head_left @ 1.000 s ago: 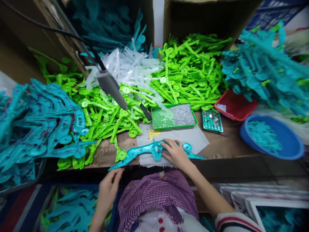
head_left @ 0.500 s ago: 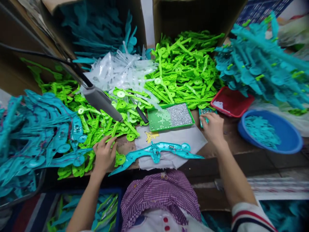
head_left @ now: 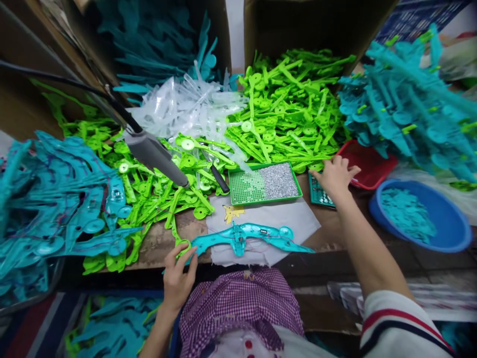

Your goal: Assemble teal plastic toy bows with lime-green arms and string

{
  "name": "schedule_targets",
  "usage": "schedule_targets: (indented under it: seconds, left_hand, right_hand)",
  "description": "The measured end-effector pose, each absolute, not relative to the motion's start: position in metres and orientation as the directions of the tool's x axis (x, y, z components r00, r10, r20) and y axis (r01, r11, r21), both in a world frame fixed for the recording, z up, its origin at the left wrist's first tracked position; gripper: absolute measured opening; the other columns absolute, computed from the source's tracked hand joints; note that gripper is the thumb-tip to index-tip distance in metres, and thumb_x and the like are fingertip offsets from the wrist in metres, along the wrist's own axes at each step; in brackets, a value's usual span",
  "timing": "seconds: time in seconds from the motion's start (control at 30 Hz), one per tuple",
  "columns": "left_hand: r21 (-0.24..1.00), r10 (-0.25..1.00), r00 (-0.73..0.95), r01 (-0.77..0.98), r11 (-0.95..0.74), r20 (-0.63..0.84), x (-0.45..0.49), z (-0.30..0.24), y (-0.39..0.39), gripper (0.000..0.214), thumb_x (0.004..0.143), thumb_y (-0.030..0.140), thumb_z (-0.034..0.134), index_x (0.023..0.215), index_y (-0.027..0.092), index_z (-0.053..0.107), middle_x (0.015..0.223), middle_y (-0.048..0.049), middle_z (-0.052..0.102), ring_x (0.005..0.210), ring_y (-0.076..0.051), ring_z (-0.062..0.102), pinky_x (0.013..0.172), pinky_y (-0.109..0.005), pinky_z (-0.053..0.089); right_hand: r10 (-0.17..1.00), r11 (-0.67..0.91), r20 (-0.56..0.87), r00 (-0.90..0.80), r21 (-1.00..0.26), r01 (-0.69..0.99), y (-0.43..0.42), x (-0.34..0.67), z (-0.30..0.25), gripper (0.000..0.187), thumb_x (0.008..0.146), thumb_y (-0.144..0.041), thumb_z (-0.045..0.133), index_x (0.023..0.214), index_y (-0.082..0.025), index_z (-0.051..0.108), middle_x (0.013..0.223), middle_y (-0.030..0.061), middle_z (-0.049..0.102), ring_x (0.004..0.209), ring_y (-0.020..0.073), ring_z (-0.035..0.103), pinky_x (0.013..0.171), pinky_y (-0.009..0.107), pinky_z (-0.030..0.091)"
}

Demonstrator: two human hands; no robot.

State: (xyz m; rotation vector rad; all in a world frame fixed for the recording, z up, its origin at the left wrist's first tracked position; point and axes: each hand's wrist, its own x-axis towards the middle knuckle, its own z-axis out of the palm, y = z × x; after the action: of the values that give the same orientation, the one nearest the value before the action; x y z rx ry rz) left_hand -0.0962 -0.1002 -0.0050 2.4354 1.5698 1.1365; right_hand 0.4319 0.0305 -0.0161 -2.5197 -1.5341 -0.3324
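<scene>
A turquoise bow-shaped plastic shell (head_left: 261,231), with thin wires along it, lies on a pale cloth with its inner side up. My left hand (head_left: 179,276) is at the shell's left end, its fingers bent over the tip and partly hiding it. Beside those fingertips is the round end of a lime-green plastic arm (head_left: 184,244). My right hand (head_left: 337,179) is over a small dark-green tray (head_left: 316,191) of small shiny pieces, fingers spread, with nothing visible in them. To its left stands a green perforated tray (head_left: 248,186), partly filled with small silvery pieces.
A grey hanging tool (head_left: 154,154) points down above heaped lime-green parts (head_left: 290,104). Turquoise shells are piled at left (head_left: 63,199) and right (head_left: 406,104). A red tray (head_left: 372,166) and a blue basin (head_left: 452,223) of turquoise pieces stand at the right.
My left hand has moved right and toward me, from the lime-green heap to the shell's left end. My right hand's fingers have spread over the small tray, showing more of it.
</scene>
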Motion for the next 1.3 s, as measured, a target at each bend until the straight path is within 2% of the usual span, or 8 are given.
schedule_targets:
  seconds: [0.3,0.47,0.67,0.77,0.87,1.0,1.07,1.3]
  left_hand:
    - [0.486,0.816,0.143,0.742,-0.463,0.560,-0.073,-0.006,-0.094,0.021,0.091,0.016,0.066,0.110,0.024,0.071,0.109,-0.0062,0.065,0.102,-0.019,0.068,0.091,-0.034,0.057]
    - [0.583,0.855,0.096,0.693,-0.424,0.509,-0.064,-0.005,-0.098,0.017,0.092,0.021,0.066,0.107,0.024,0.072,0.108,-0.0057,0.068,0.102,-0.019,0.068,0.091,-0.036,0.058]
    - [0.670,0.883,0.152,0.598,-0.440,0.444,-0.042,0.000,-0.098,0.018,0.093,0.020,0.064,0.109,0.025,0.072,0.105,-0.0048,0.070,0.099,-0.018,0.069,0.088,-0.033,0.058]
    - [0.658,0.849,0.270,0.540,-0.524,0.454,-0.025,0.008,-0.089,0.020,0.094,0.019,0.063,0.111,0.026,0.072,0.103,-0.0040,0.071,0.096,-0.017,0.070,0.088,-0.032,0.057]
    - [0.636,0.793,0.393,0.475,-0.608,0.465,-0.004,0.022,-0.071,0.017,0.096,0.022,0.061,0.110,0.025,0.072,0.101,-0.0042,0.072,0.095,-0.017,0.070,0.088,-0.032,0.056]
    - [0.703,0.766,0.517,0.375,-0.604,0.383,0.039,0.038,-0.040,0.017,0.100,0.029,0.057,0.105,0.020,0.070,0.102,-0.0058,0.070,0.103,-0.019,0.067,0.093,-0.036,0.053]
    - [0.694,0.734,0.611,0.390,-0.605,0.296,0.064,0.040,-0.031,0.018,0.099,0.033,0.058,0.100,0.020,0.070,0.105,-0.0059,0.068,0.105,-0.020,0.064,0.095,-0.038,0.051]
    - [0.499,0.622,0.782,0.531,-0.685,0.022,0.118,0.003,-0.054,0.012,0.093,0.027,0.065,0.097,0.017,0.072,0.129,-0.0117,0.060,0.141,-0.032,0.042,0.117,-0.058,0.031]
  right_hand:
    - [0.846,-0.485,0.184,0.500,-0.122,0.866,0.064,0.451,-0.005,0.064,0.088,-0.065,0.057,0.097,-0.003,0.071,0.123,0.0326,0.058,0.119,0.0373,0.045,0.092,0.062,0.028]
    - [0.862,-0.393,0.250,0.440,-0.219,0.893,0.068,0.456,0.017,0.055,0.081,-0.066,0.064,0.066,-0.013,0.064,0.092,0.0240,0.067,0.096,0.0317,0.059,0.086,0.054,0.036]
    - [0.818,-0.335,0.414,0.399,-0.221,0.916,0.037,0.418,0.068,0.044,0.097,-0.053,0.053,0.106,-0.013,0.069,0.105,0.0214,0.069,0.089,0.0273,0.065,0.076,0.041,0.043]
    - [0.795,-0.238,0.511,0.327,-0.233,0.943,0.004,0.390,0.072,0.049,0.101,-0.052,0.045,0.108,-0.009,0.067,0.107,0.0209,0.068,0.098,0.0265,0.065,0.082,0.039,0.046]
    - [0.771,-0.094,0.592,0.235,-0.260,0.961,-0.047,0.358,0.047,0.037,0.101,-0.047,0.046,0.101,-0.015,0.066,0.102,0.0169,0.070,0.099,0.0249,0.066,0.086,0.039,0.051]
    - [0.821,0.215,0.567,-0.071,-0.191,0.958,-0.116,0.314,-0.003,0.011,0.098,-0.027,0.056,0.099,-0.023,0.066,0.105,0.0079,0.074,0.103,0.0231,0.069,0.090,0.039,0.054]
    - [0.808,0.293,0.569,-0.154,-0.161,0.943,-0.138,0.300,-0.017,0.013,0.095,-0.020,0.060,0.107,-0.022,0.067,0.110,0.0087,0.074,0.110,0.0239,0.068,0.093,0.040,0.055]
    - [0.877,0.238,0.475,-0.068,-0.308,0.921,-0.160,0.299,-0.005,0.024,0.097,-0.025,0.060,0.119,-0.024,0.069,0.120,0.0074,0.073,0.117,0.0227,0.068,0.103,0.041,0.057]
